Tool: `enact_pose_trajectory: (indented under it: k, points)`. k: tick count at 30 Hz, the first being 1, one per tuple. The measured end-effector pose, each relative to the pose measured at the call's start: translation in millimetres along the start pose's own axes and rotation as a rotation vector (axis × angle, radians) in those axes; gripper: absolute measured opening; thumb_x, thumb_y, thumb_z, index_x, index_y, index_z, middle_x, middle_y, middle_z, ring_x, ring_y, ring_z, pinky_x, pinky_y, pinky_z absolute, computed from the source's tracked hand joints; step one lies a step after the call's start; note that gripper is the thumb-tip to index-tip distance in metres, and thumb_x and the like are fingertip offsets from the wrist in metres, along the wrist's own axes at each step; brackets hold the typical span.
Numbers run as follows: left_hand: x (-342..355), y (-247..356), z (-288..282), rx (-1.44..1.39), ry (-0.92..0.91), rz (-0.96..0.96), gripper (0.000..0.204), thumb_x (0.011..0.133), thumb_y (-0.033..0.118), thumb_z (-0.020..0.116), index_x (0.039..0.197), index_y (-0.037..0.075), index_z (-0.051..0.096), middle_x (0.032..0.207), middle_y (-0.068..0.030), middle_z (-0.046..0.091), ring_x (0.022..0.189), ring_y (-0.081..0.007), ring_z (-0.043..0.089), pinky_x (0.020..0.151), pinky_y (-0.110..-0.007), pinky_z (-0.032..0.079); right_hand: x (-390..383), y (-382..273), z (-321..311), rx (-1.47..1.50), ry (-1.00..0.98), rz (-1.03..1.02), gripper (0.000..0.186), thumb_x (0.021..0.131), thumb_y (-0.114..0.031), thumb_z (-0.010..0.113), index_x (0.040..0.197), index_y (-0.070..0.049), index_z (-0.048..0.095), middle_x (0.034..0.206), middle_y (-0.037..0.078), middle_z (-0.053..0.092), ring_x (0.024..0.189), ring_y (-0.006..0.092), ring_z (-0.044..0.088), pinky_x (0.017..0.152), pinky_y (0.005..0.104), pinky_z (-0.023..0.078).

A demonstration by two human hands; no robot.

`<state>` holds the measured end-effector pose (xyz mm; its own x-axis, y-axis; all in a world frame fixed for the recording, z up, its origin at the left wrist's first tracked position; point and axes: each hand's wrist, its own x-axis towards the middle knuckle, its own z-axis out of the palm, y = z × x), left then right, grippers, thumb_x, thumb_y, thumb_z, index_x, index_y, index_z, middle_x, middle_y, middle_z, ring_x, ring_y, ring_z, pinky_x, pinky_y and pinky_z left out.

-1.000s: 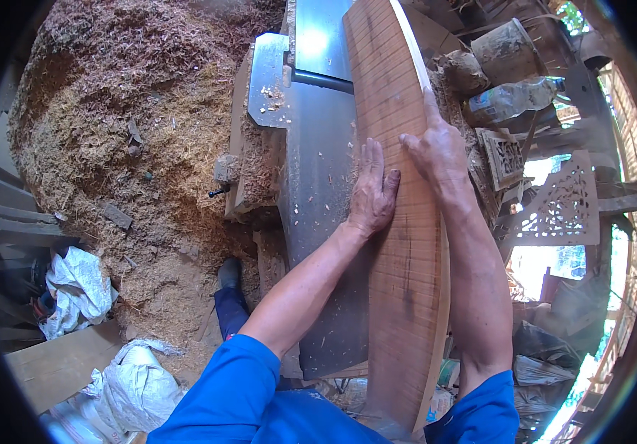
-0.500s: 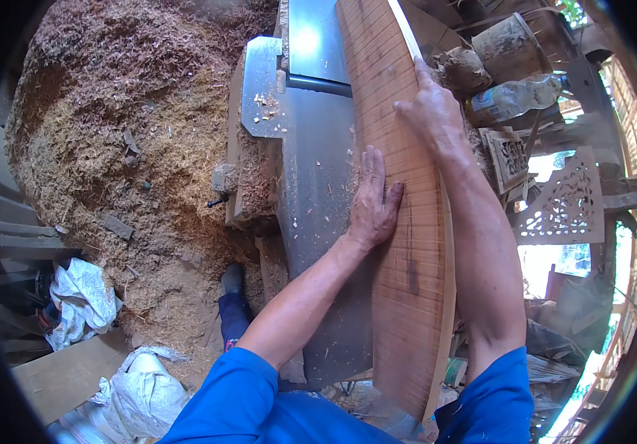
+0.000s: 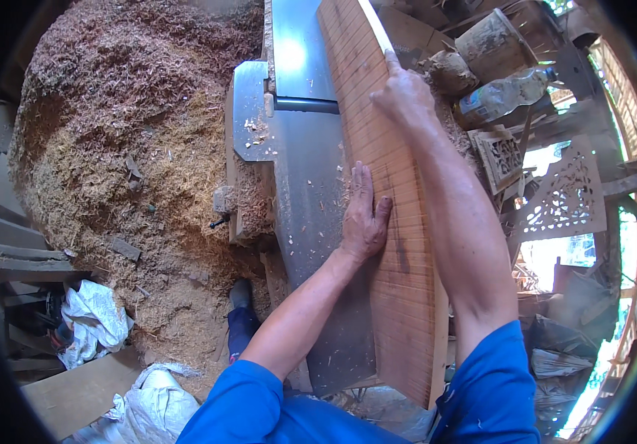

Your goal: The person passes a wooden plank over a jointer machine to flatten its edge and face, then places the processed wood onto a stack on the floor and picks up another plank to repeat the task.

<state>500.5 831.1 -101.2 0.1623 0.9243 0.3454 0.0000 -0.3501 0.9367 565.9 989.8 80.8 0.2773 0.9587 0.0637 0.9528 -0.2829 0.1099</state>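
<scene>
Plank [image 3: 408,226], head view: long, reddish-brown, on the metal machine bed [image 3: 307,192], broad face turned up and to the left, pale long edge uppermost at the right. Left hand [image 3: 365,228]: palm against the face, fingers extended and nearly together, thumb apart; closed round nothing. Right hand [image 3: 406,98]: farther along, over the upper edge, index along it, thumb on the face; appears to grip the plank, other fingers hidden. Support behind: cannot tell. Handling (judged): stiff, fairly heavy, not fragile; could tip if pressed unevenly. Face looks rough, so a palm should not slip; loose shavings [image 3: 346,194] may let the lower edge slide. Best hold: one hand over the upper edge, flat palm mid-face, fingers clear of the dark slot [image 3: 307,106].
</scene>
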Motion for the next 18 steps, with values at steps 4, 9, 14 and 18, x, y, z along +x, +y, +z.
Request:
enact_pose_trajectory:
  k: [4,9,14,18]
  points:
    - [1,5,14,-0.005,-0.026,0.015,0.074,0.104,0.045,0.04,0.149,-0.012,0.024,0.154,-0.0363,0.022,0.146,-0.0481,0.021,0.121,-0.047,0.02,-33,37,-3,0.206,-0.002,-0.06,0.076,0.087,-0.029,0.067,0.152,-0.014,0.03,0.109,0.029,0.066,0.102,0.0448,0.066,0.089,0.0521,0.052]
    - [4,-16,-13,0.06,0.051,-0.001,0.075,0.104,0.046,0.039,0.148,-0.013,0.026,0.153,-0.0364,0.024,0.145,-0.0475,0.024,0.121,-0.045,0.02,-239,50,-8,0.294,-0.115,-0.159,0.084,0.087,-0.029,0.068,0.154,-0.006,0.022,0.11,0.031,0.054,0.085,0.0505,0.062,0.074,0.0558,0.054]
    - [7,-2,12,-0.011,0.035,0.014,0.074,0.103,0.045,0.041,0.147,-0.012,0.027,0.154,-0.0359,0.025,0.145,-0.0472,0.024,0.121,-0.044,0.02,-438,85,-40,0.261,-0.233,0.047,0.095,0.082,-0.019,0.074,0.156,-0.004,0.016,0.115,0.025,0.053,0.086,0.0436,0.063,0.068,0.0491,0.056]
    - [4,-1,6,-0.001,0.028,-0.012,0.071,0.103,0.041,0.043,0.147,-0.013,0.028,0.154,-0.0363,0.024,0.145,-0.0475,0.023,0.121,-0.044,0.019,-450,80,-29,0.13,-0.214,0.159,0.1,0.079,-0.024,0.079,0.157,-0.011,0.018,0.098,0.02,0.056,0.072,0.0379,0.063,0.059,0.0437,0.055]
